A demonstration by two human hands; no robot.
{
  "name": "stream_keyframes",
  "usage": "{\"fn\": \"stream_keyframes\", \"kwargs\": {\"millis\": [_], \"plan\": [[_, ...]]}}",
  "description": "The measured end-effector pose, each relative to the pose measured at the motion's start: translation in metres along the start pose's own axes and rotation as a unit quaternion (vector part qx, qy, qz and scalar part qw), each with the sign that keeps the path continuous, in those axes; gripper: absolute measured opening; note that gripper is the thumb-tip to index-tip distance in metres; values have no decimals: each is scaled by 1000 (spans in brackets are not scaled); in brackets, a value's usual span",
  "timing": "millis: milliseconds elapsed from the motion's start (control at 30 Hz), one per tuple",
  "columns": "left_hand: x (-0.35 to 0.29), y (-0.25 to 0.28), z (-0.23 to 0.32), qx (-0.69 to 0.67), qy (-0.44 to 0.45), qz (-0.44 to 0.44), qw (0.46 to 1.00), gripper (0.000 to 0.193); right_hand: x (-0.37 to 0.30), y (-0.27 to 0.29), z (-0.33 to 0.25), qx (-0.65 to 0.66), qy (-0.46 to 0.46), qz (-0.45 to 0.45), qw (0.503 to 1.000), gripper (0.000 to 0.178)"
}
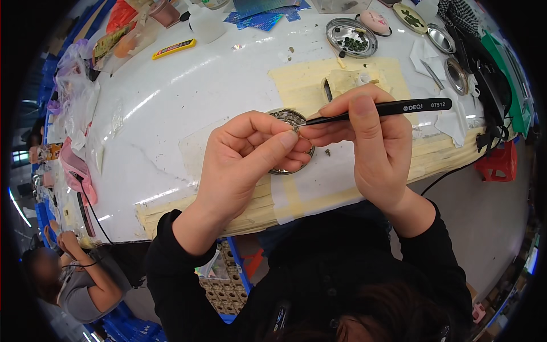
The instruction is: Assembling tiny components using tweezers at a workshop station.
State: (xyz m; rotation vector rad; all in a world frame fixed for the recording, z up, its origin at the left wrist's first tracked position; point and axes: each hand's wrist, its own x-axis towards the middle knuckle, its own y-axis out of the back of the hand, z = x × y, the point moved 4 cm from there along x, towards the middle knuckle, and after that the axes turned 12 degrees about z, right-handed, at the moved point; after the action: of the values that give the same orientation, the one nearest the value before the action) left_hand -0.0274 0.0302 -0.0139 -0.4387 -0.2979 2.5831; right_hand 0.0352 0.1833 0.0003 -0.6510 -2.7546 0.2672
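Observation:
My left hand (236, 154) is closed, its thumb and index finger pinching a tiny metallic piece (296, 129) too small to name. Black tweezers (416, 106) lie between the thumb and fingers of my right hand (380, 151). Their tips point left and meet the tiny piece at my left fingertips. Directly under both hands sits a round metal dish (279, 171) with many small metallic parts in it, partly hidden by my fingers. A white sheet (319, 194) covers the table's near edge below the dish.
Masking tape (171, 212) lines the table's near edge. A round metal dish (371, 48) with dark green bits stands farther back. At the far left lie a yellow box (174, 49) and plastic bags (77, 105). A red stool (501, 162) is at right; another person (94, 279) sits lower left.

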Motion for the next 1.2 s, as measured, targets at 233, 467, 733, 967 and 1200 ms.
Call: {"fn": "stream_keyframes", "kwargs": {"millis": [233,467,733,967,1200], "plan": [[1,0,0,0,0,1,1000,8,0,2,6,61,-6,6,998,30],[0,1,0,0,-4,1,1000,7,0,1,6,65,-12,5,998,31],[1,0,0,-2,-7,-5,1000,7,1,2,6,63,-10,6,998,31],[1,0,0,-8,-14,-12,1000,7,1,2,7,87,-13,2,996,31],[-1,-2,3,-24,-26,-28,999,10,3,4,-3,37,3,-16,999,42]]}}
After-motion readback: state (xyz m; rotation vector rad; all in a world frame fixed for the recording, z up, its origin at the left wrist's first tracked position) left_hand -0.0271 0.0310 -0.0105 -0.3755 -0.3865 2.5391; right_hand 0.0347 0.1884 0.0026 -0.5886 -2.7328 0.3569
